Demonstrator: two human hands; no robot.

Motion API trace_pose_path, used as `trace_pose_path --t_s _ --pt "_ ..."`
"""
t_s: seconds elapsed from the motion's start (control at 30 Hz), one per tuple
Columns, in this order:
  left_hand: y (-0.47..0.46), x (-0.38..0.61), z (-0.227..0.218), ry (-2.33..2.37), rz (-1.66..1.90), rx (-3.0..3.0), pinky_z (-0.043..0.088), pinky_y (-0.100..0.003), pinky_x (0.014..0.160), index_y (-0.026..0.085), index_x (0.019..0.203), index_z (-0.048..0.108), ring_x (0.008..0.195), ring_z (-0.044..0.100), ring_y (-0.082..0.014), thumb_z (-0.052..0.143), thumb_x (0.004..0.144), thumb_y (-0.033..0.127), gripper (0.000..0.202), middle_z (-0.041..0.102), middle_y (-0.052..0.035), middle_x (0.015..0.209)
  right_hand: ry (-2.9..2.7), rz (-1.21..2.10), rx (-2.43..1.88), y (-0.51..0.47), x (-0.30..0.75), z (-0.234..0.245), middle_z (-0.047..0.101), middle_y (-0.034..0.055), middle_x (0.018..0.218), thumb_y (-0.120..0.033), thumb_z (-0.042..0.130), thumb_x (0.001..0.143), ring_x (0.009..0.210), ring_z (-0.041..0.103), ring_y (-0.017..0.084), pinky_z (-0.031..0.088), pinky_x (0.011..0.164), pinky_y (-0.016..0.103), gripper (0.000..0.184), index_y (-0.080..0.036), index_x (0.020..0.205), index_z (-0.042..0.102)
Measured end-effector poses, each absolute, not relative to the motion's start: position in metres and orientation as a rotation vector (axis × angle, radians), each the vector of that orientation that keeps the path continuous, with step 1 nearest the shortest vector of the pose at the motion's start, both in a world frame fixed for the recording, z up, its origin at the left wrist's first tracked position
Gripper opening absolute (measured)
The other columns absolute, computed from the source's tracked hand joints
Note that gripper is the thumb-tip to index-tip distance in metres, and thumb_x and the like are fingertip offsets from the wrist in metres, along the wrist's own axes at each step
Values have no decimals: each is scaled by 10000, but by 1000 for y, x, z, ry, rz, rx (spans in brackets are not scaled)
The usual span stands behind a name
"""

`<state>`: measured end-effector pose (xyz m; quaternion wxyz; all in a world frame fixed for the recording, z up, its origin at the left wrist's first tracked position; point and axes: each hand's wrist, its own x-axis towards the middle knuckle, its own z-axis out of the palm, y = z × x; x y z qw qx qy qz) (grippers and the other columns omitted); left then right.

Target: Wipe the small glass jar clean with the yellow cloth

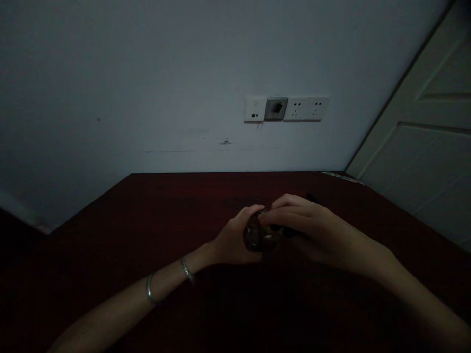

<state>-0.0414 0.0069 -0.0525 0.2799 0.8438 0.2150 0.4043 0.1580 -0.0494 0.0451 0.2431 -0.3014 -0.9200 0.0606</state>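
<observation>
A small, dark brown, shiny rounded object [252, 234] is held above the dark red tabletop; dim light hides its exact kind. Around its left and far side curl the fingers of my left hand [235, 239], which is closed on it. My right hand [311, 223] reaches over from the right, its fingertips touching the top of the object. Those fingers are bent and pressed together. Something black shows under them and a dark tip sticks out behind the knuckles, but what they grip is hidden. Two silvery bracelets [187, 270] circle my left wrist and forearm.
The dark red table [176, 206] meets a pale wall [165, 73] at its far edge. Above it, a row of sockets and switch plates [287, 109] is set in the wall. A panelled door [423, 122] stands at the right. A thin light strip [342, 177] lies along the table's far right edge.
</observation>
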Motion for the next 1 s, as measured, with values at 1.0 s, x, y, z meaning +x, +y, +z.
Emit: trace_pose_path --t_s 1.0 --pt "7 -41 -48 588 1184 2057 546 -400 844 158 1329 309 1012 616 -276 762 585 243 875 583 -129 1188 -2364 -219 -643 -38 150 24 656 130 1168 -150 523 892 1101 598 218 546 875 371 345 -157 1237 537"
